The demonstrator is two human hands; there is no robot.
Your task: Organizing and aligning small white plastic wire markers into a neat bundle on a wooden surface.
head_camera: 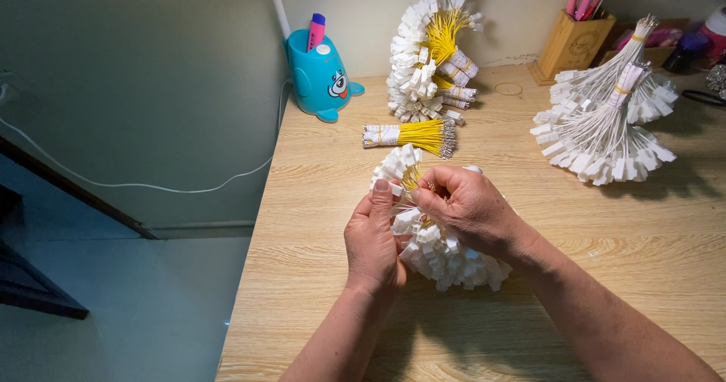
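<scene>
My left hand (pixel 372 244) and my right hand (pixel 467 206) both grip one bundle of yellow strings with white tags (pixel 446 257) just above the wooden table (pixel 318 200). The white tags fan out around and below my fingers. My right fingers pinch the yellow strings near the bundle's top, and my left hand holds it from the left side. A tied bundle of yellow strings (pixel 412 135) lies flat on the table just beyond my hands.
A pile of finished yellow-string tag bundles (pixel 431 57) stands at the back by the wall. White-string tag bundles (pixel 605 117) lie at the right. A blue cartoon-faced pen holder (pixel 321 76) and a wooden pen holder (pixel 573 43) stand at the back. The table's left edge drops to the floor.
</scene>
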